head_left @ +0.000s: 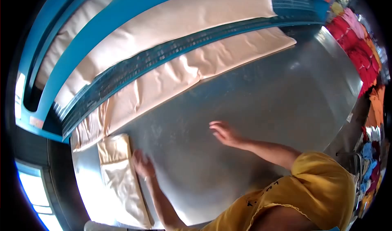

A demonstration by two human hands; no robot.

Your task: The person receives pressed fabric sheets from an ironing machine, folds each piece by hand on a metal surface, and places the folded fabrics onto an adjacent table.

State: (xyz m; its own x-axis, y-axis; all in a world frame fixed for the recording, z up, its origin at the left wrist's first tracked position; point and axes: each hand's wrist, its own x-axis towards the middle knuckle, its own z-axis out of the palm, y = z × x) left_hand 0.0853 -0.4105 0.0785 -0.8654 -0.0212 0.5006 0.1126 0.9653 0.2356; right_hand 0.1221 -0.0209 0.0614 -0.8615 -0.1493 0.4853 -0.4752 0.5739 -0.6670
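Note:
My left hand (pixel 143 164), somewhat blurred, is beside the right edge of a folded cream cloth (pixel 121 186) on the metal table. Its fingers look extended, and nothing shows in them. I cannot tell whether it touches the cloth. My right hand (pixel 226 133) hovers above the bare middle of the table, fingers stretched out and slightly bent, holding nothing. Beyond both hands, a long cream cloth (pixel 163 82) lies wrinkled along the table's far side, against a blue machine (pixel 98 37). More pale cloth (pixel 183 16) lies across the machine's upper part.
The shiny metal table (pixel 261 96) has a curved right edge. Past it, red cloth (pixel 351 47) is piled at the upper right, and mixed coloured clothes (pixel 369 161) lie lower down. A bright window (pixel 36 190) is at the lower left.

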